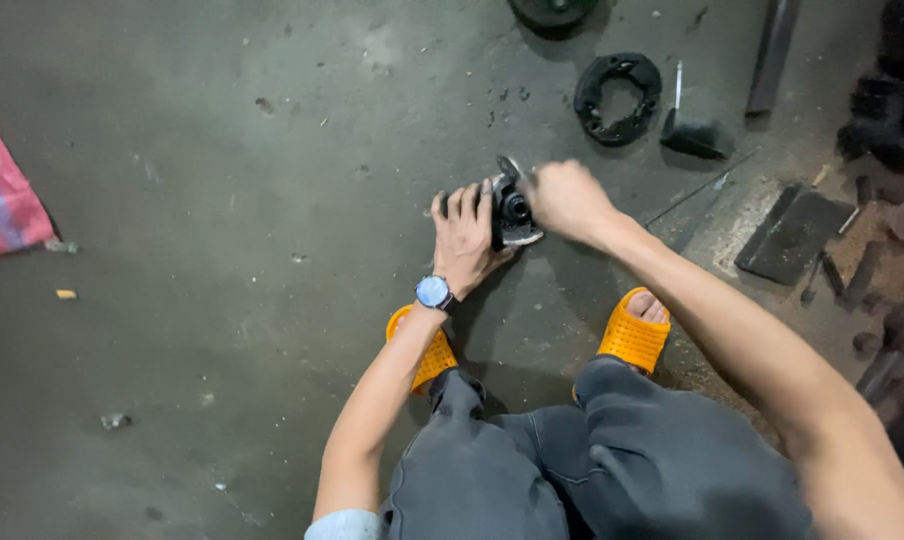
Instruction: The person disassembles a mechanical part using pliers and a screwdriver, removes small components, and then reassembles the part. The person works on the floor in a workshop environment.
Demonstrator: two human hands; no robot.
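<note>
— Where is the metal part (513, 210)?
— On the concrete floor (222, 200), ahead of the orange sandals (632, 335).
— And the hands?
— The left hand (464, 240) lies open, steadying it — the right hand (564, 197) is fisted above it, blurred.

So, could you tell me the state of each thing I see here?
Left hand: flat, pressing the metal part.
Right hand: closed, blurred, on the part's top.
Metal part: on the floor between the hands.
Brake shoe ring: lying flat, untouched.
Sandals: worn on both feet.
</note>
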